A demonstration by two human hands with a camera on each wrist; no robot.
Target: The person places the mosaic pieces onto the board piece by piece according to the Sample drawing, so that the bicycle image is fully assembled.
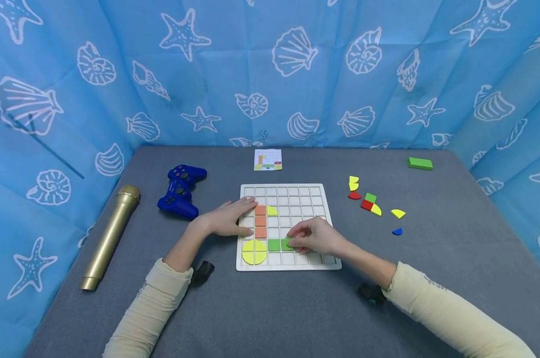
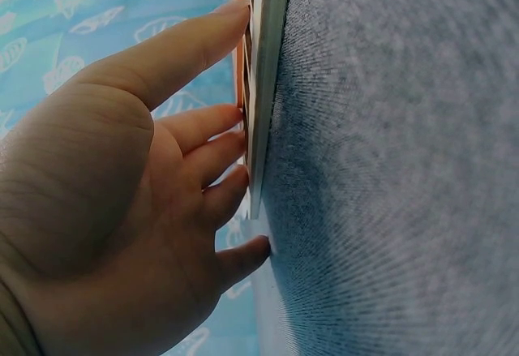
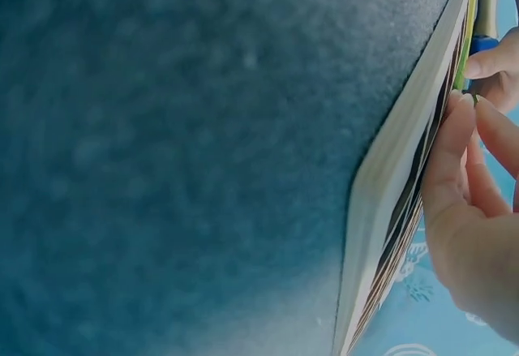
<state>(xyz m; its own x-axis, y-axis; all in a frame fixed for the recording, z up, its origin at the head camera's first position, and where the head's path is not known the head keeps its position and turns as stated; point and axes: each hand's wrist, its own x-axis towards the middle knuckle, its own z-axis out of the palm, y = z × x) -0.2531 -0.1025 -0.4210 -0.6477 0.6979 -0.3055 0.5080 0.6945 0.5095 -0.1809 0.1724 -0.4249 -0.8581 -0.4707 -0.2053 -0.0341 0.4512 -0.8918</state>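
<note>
A white grid board (image 1: 287, 269) lies on the table in the head view. My left hand (image 1: 228, 218) rests along its left edge with fingers extended; in the left wrist view the fingertips (image 2: 235, 121) touch the board's side. My right hand (image 1: 316, 236) pinches a green square tile (image 1: 286, 244) between thumb and fingers at a lower cell. Just left of it lies another green square (image 1: 273, 245). Yellow quarter pieces form a circle (image 1: 254, 252) at the lower left corner. Orange squares (image 1: 261, 221) stand in a column above, beside a yellow quarter piece (image 1: 272, 211).
Behind the board lies a small pattern card (image 1: 268, 160). Loose red, green, yellow and blue pieces (image 1: 366, 204) lie to the right, with a green block (image 1: 420, 163) farther back. On the left are a blue game controller (image 1: 180, 193) and a gold microphone (image 1: 111, 237).
</note>
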